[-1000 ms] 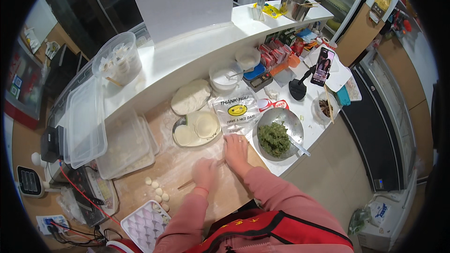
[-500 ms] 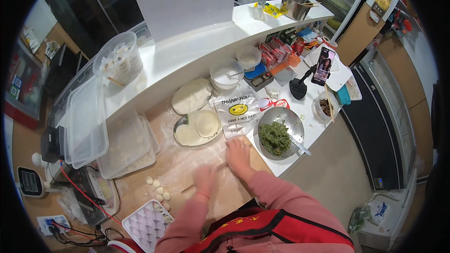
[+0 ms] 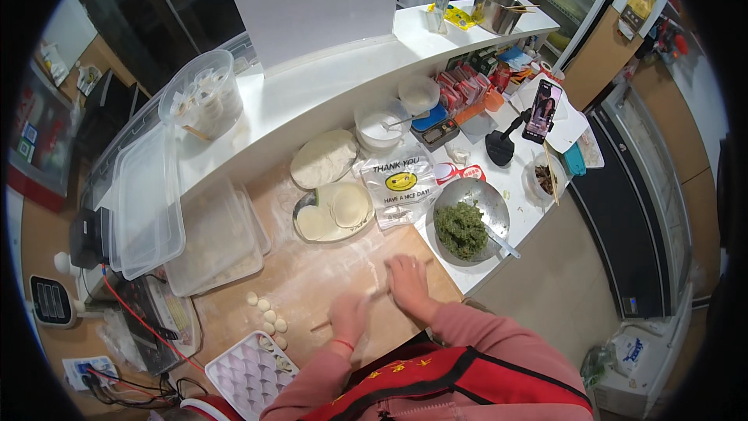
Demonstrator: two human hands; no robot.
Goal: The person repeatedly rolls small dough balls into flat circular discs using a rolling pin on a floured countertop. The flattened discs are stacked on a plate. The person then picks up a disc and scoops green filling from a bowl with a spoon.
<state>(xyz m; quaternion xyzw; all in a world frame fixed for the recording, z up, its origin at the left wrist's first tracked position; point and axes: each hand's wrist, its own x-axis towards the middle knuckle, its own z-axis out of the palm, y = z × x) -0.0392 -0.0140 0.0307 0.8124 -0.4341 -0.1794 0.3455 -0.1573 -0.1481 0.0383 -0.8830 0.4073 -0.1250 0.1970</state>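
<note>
A thin wooden rolling pin (image 3: 321,327) lies slantwise on the floured wooden board (image 3: 296,281). My left hand (image 3: 349,316) is closed over its lower left part, somewhat blurred. My right hand (image 3: 407,282) is closed over its upper right part, and the tip pokes out past the fingers. A pale patch shows between my hands; whether it is dough or flour I cannot tell. Left of my left hand are several small dough pieces (image 3: 269,316). Beyond my hands, an oval metal dish (image 3: 366,228) holds round dough wrappers (image 3: 351,206).
A metal bowl (image 3: 499,210) of green filling (image 3: 461,231) stands at the right with a spoon. At lower left sits a white tray (image 3: 234,366) of dumplings. Plastic boxes (image 3: 218,242), a printed plastic bag (image 3: 399,185) and a phone on a stand (image 3: 540,111) surround the board.
My left hand has moved slightly right, and my right hand right and nearer to me. The rolling pin has shifted with them. The whole view has shifted slightly.
</note>
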